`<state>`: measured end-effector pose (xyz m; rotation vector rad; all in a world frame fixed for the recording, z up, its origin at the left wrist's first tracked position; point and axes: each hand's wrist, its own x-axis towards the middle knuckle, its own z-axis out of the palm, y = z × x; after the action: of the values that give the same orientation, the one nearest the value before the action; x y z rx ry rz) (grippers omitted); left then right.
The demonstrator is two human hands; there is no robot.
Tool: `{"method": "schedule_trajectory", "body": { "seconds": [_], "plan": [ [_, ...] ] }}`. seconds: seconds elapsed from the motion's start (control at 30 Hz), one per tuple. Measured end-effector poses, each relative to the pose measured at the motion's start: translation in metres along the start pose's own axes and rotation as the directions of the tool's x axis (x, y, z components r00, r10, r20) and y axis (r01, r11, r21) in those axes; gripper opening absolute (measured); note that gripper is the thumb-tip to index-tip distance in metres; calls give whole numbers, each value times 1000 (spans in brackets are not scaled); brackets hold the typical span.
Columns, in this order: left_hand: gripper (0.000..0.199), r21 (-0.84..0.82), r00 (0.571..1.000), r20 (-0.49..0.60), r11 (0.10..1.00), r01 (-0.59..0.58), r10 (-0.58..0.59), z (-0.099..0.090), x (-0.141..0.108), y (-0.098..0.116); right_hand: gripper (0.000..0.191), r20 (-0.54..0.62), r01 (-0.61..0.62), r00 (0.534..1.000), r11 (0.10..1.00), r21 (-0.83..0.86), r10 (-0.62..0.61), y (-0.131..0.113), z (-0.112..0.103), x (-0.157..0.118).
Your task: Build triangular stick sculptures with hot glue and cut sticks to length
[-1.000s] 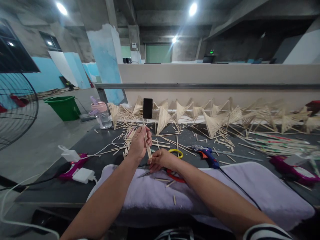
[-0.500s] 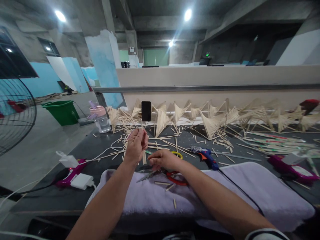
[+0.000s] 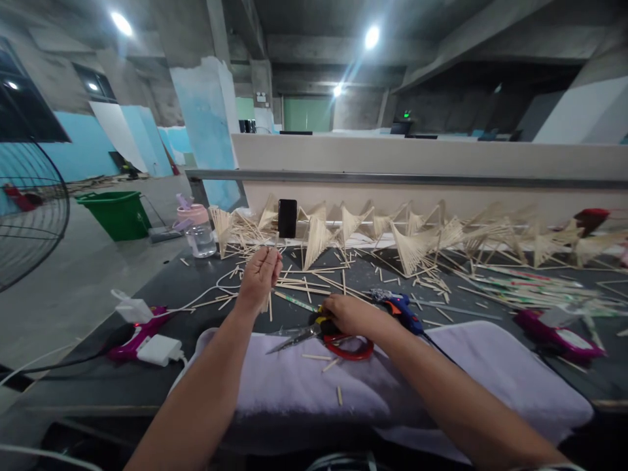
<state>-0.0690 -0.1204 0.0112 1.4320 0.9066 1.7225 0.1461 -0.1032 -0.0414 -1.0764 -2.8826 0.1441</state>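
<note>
My left hand [image 3: 260, 275] is closed around thin wooden sticks [image 3: 271, 305], whose ends show above and below the fist. Over the yellow part of a tool on the towel's back edge lies my right hand [image 3: 346, 311], its fingers curled down; what they grip is hidden. Scissors with red handles [image 3: 349, 348] rest on the lilac towel [image 3: 275, 386], blades pointing left. A blue hot glue gun [image 3: 405, 311] lies just right of my right hand. A green-patterned strip [image 3: 294, 301] sits between the hands.
Stick models [image 3: 316, 242] line the table's back, beside an upright black phone [image 3: 287, 218]. A bottle [image 3: 200, 235] and a purple power strip [image 3: 140, 337] with white chargers stand left. Another purple strip [image 3: 559, 337] and patterned sticks [image 3: 524, 288] lie right. Cut sticks are scattered about.
My right hand has moved right, away from my left hand, and onto the yellow part of the tool. My left hand has shifted slightly left, still with the sticks.
</note>
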Motion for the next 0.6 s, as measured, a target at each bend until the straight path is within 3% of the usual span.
{"method": "schedule_trajectory", "body": {
  "seconds": [0.13,0.23,0.33,0.47,0.53,0.6],
  "plan": [
    [24,-39,998,-70,999,-7,4,-8,6,-2,25,-18,22,1000,995,102,-21,9,3,2],
    [24,-73,995,-98,997,-18,10,-13,10,-1,32,-85,-8,996,971,239,29,16,1,0],
    [23,-95,991,-128,995,-38,26,-18,14,2,37,-169,-24,982,943,333,85,20,-6,-2],
    [21,-102,989,-142,994,-47,32,-21,16,3,33,-354,67,931,912,405,89,22,-13,-5],
    [21,-91,992,-124,996,-20,8,-22,16,2,31,-447,130,882,836,533,148,21,-13,-5],
    [22,-64,995,-93,998,21,-27,-21,15,1,30,-468,210,847,651,729,251,20,-12,-4]
  ]
}}
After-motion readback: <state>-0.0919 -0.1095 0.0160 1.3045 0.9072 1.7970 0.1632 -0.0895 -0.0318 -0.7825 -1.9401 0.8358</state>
